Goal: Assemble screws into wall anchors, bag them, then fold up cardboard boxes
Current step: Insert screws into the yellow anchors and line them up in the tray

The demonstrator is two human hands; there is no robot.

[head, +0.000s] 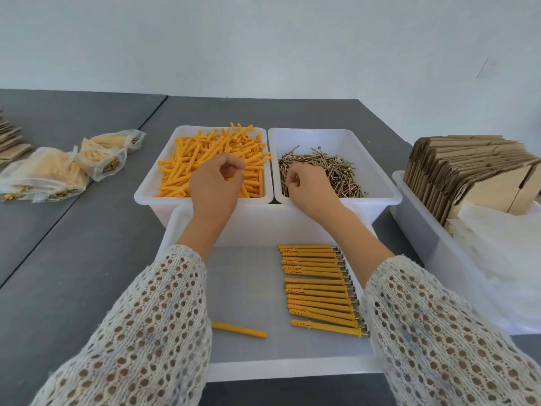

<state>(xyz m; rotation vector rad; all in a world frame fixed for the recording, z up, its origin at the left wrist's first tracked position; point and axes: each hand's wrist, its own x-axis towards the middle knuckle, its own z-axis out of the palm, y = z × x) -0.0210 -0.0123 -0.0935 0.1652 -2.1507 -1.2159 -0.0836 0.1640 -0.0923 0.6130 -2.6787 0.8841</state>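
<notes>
Fingers [231,168] of left hand [215,186] curled over anchor bin [146,191], grasp unclear; right hand [307,189] curled at screws [336,174]. Assembled row [319,285] lies near, axes left-right.

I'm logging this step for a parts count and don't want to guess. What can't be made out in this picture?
- Head view: whether the left hand pinches an anchor; curled fingers hide it.
- Whether the right hand grips a screw from the screw bin; its knuckles cover the fingertips.
- Lone anchor in the front tray: its left end lies under the sleeve.
- Filled bags: contents too blurred to count.
- Cardboard stack: cut off at the right edge.
</notes>
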